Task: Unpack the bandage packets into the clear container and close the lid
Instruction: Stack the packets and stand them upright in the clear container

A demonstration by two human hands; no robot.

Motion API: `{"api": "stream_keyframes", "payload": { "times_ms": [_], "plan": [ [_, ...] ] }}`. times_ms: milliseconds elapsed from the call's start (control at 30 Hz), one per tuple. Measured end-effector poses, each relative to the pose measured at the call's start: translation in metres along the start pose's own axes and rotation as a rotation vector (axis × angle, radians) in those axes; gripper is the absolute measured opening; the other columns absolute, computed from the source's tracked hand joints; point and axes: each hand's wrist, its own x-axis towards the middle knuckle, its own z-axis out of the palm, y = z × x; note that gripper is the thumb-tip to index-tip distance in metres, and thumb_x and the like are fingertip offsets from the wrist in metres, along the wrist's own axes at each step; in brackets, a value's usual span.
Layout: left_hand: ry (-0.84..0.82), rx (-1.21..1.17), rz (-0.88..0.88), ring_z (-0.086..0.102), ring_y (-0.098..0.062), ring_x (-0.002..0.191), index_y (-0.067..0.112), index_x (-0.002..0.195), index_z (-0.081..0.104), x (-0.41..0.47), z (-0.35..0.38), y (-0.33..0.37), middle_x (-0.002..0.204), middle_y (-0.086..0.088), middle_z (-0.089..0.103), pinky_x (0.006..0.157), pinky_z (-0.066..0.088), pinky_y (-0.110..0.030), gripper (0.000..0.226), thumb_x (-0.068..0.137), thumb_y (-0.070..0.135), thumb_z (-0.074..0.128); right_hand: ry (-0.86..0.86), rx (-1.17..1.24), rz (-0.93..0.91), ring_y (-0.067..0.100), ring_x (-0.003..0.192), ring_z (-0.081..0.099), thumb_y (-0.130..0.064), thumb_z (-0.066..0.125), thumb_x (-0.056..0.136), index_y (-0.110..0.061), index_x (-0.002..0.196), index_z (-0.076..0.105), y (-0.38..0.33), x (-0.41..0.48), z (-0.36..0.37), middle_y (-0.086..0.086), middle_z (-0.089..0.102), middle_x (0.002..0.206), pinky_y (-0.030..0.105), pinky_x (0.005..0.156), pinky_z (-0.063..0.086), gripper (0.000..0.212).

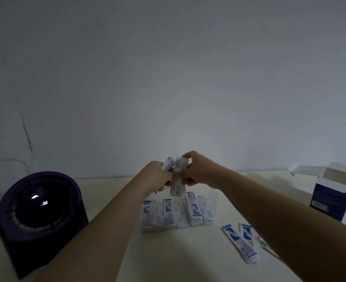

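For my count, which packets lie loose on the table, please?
The packets by the right forearm; others are in the clear container or held.

The packets (177, 176) gripped between the left hand (156, 174) and right hand (199, 171) are too blurry to count. Also the right forearm (290, 212) hides part of a loose packet (266, 246) on the tabletop (198, 261), and the box (330, 198) print's unreadably small.
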Motion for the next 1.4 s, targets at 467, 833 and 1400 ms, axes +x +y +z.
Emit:
{"api": "stream_keyframes", "payload": {
  "times_ms": [467, 833, 1400],
  "plan": [
    [-0.362, 0.417, -0.156, 0.047, -0.014, 0.050, 0.012, 0.064, 0.058, 0.030, 0.003, -0.013, 0.062, -0.002, 0.057, 0.053, 0.038, -0.023, 0.026, 0.081, 0.029, 0.068, -0.313, -0.392, 0.325, 0.022, 0.086, 0.056, 0.001, 0.055, 0.090, 0.003, 0.129, 0.048, 0.014, 0.039, 0.027, 0.015, 0.056, 0.096, 0.032, 0.089, 0.051, 0.040],
    [-0.352, 0.492, -0.141, 0.056, -0.020, 0.080, 0.008, 0.105, 0.067, 0.039, 0.007, -0.025, 0.091, -0.004, 0.062, 0.073, 0.041, -0.027, 0.043, 0.078, 0.042, 0.071, -0.319, -0.489, 0.287, 0.022, 0.084, 0.061, -0.005, 0.066, 0.085, 0.002, 0.124, 0.054, 0.016, 0.045, 0.025, 0.016, 0.061, 0.100, 0.032, 0.087, 0.055, 0.042],
    [-0.353, 0.720, -0.090, 0.046, -0.018, 0.075, 0.007, 0.102, 0.061, 0.037, 0.019, -0.021, 0.072, -0.002, 0.047, 0.074, 0.037, -0.029, 0.035, 0.088, 0.038, 0.059, -0.136, -0.782, -0.019, 0.025, 0.091, 0.069, -0.013, 0.073, 0.080, 0.003, 0.117, 0.057, 0.011, 0.032, 0.014, 0.016, 0.064, 0.111, 0.029, 0.083, 0.055, 0.044]
  ]
}}
